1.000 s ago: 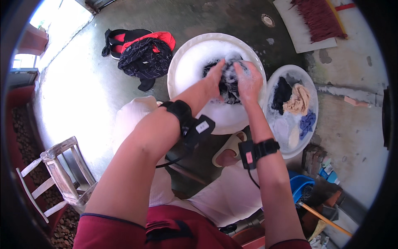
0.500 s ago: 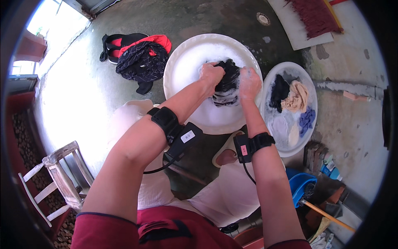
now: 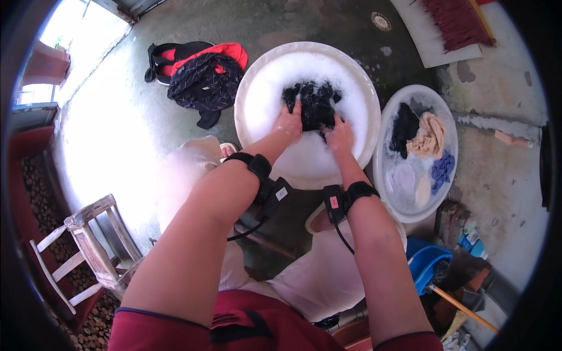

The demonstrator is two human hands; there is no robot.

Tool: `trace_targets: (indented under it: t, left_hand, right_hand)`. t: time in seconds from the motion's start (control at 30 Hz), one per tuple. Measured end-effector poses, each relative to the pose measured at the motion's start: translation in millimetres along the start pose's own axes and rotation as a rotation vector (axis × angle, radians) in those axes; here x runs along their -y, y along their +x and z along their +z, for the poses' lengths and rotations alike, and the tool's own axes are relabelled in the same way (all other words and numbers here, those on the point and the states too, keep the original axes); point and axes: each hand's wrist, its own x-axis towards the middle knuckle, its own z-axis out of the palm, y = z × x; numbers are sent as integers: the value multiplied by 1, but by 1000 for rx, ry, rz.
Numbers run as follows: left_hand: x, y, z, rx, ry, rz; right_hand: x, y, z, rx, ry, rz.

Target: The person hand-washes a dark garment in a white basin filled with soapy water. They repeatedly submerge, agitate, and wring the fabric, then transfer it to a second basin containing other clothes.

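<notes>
A wet black garment (image 3: 316, 105) lies spread in the suds (image 3: 269, 88) of a round white basin (image 3: 240, 114). My left hand (image 3: 289, 124) grips its near left edge, the thumb side over the fabric. At the near right edge my right hand (image 3: 340, 136) holds the same garment, its fingertips partly hidden by cloth and foam. Both wrists carry black straps with small boxes and cables.
Right of the basin stands an oval white tub (image 3: 383, 193) with black, beige, blue and white laundry. Dark and red clothes (image 3: 205, 82) lie on the floor at left. A wooden chair (image 3: 93, 245), a blue dustpan (image 3: 418, 257) and a drain (image 3: 381, 21) are nearby.
The bunched garment is now lower and spread wider in the foam. My hands have moved down toward the near side of the basin, and the right hand has shifted left.
</notes>
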Motion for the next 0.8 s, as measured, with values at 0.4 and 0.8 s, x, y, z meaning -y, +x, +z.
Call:
trace_targets:
  t: [0.4,0.8]
  left_hand:
    - [-48,-9,-68,94,-1544,-556]
    - [-76,-12,-65,294,-2213,-194]
  right_hand:
    - [62,-7,-116,143,910,-53]
    - [94,-20,-153,-527,690,-169]
